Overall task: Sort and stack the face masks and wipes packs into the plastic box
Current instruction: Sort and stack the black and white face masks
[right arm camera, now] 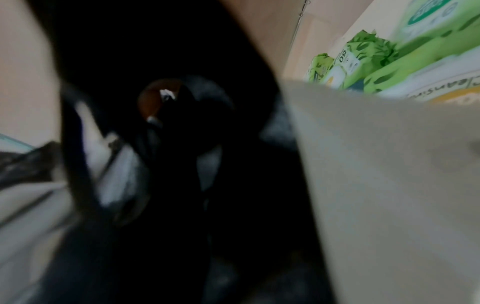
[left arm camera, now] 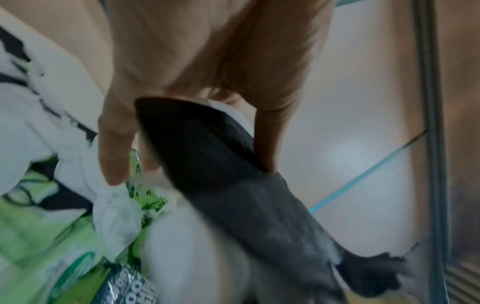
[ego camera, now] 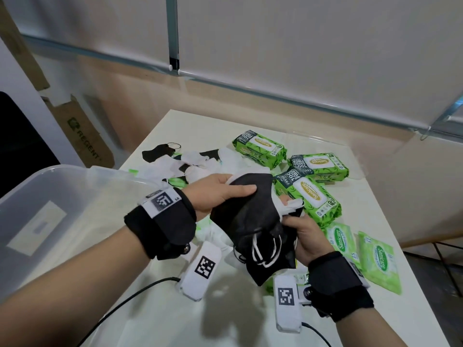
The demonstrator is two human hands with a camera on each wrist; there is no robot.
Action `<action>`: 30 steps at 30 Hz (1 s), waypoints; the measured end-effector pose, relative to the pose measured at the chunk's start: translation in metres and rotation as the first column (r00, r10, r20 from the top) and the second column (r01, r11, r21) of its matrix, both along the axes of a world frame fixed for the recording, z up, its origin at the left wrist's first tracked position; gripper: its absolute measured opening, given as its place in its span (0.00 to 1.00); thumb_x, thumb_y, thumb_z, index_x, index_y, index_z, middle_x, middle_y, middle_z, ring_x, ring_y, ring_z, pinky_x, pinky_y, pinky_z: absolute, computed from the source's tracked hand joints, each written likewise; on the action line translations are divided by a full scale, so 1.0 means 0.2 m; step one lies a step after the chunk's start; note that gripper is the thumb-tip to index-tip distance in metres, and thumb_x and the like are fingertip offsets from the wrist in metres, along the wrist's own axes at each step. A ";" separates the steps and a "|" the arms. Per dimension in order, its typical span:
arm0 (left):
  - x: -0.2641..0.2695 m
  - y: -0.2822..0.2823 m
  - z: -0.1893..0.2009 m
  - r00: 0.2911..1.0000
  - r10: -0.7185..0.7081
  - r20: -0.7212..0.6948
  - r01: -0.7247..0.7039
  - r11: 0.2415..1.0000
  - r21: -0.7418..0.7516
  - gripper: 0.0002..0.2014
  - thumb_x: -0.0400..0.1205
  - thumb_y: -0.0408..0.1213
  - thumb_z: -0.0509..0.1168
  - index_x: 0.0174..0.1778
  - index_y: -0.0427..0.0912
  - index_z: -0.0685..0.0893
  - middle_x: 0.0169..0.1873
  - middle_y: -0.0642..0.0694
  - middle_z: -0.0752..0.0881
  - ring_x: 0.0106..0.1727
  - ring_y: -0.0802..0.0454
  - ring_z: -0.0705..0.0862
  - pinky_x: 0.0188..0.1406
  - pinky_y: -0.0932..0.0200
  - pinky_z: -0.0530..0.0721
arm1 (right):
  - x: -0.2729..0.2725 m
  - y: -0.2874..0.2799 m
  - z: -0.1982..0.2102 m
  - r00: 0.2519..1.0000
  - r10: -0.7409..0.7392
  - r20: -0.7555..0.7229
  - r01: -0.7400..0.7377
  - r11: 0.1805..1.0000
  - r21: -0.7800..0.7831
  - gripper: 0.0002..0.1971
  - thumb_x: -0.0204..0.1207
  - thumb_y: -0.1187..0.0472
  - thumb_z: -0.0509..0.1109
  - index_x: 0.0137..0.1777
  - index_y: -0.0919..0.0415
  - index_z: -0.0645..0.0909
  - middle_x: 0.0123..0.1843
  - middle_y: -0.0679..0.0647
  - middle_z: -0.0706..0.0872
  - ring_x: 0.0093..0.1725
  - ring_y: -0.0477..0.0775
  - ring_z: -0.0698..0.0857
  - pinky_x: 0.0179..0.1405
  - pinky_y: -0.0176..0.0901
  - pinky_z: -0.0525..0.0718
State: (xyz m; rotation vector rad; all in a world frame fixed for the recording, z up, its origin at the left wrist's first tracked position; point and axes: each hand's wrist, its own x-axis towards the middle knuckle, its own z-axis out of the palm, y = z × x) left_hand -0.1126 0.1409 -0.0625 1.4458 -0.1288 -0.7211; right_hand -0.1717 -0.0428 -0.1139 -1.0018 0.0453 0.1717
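Note:
Both hands hold a bunch of face masks above the white table (ego camera: 155, 319). My left hand (ego camera: 225, 191) pinches the top of the black masks (ego camera: 253, 221), thumb on the front; the left wrist view shows the same black mask (left arm camera: 207, 156) between thumb and fingers. My right hand (ego camera: 300, 234) grips the bunch from the right, with a white mask (ego camera: 292, 205) at its fingertips. The right wrist view is mostly filled by the dark masks (right arm camera: 182, 164). More white and black masks (ego camera: 195, 161) lie in a heap behind. The clear plastic box (ego camera: 62, 209) stands at the left.
Three large green wipes packs (ego camera: 260, 149) (ego camera: 319, 165) (ego camera: 308, 196) lie at the back right, two small flat green packs (ego camera: 342, 240) (ego camera: 378, 259) beside my right wrist. Cardboard (ego camera: 82, 136) leans against the wall at the left. The table's right edge is near the small packs.

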 end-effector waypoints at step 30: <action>0.17 0.22 0.10 0.629 0.455 0.630 -0.675 0.722 0.153 0.26 0.72 0.30 0.74 0.63 0.49 0.74 0.52 0.49 0.82 0.51 0.44 0.83 0.57 0.47 0.82 | 0.08 0.01 -0.05 0.833 -0.459 -0.309 0.431 0.888 -0.159 0.09 0.80 0.66 0.64 0.39 0.64 0.83 0.33 0.55 0.88 0.35 0.52 0.87 0.37 0.40 0.86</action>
